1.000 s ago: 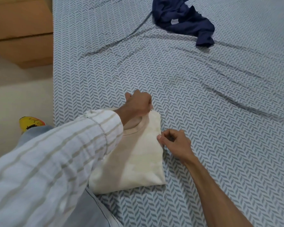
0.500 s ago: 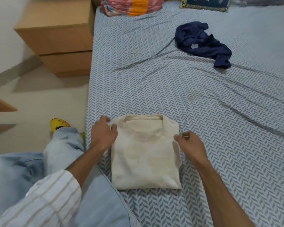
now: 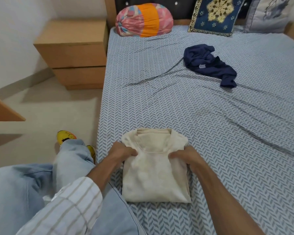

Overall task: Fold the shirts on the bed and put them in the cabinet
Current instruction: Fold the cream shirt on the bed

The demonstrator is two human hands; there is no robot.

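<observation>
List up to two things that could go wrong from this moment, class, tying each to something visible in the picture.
The left hand and right hand grip only the upper sides of the folded cream shirt; lifted this way, its unsupported lower half may sag and unfold. The navy shirt lies crumpled far up the bed, so it could be overlooked and left unfolded.

Both arms reach forward and converge toward the middle of the view. The left hand (image 3: 121,150) lies knuckles up, its fingers curled inward and gripping the cream shirt (image 3: 154,177) at its left side; the forearm is bare below a striped sleeve (image 3: 66,206) pushed up toward the elbow. The right hand (image 3: 185,156) mirrors it, fingers bent and pinching the same fabric at the right side, with a bare forearm running back to the lower right corner.
</observation>
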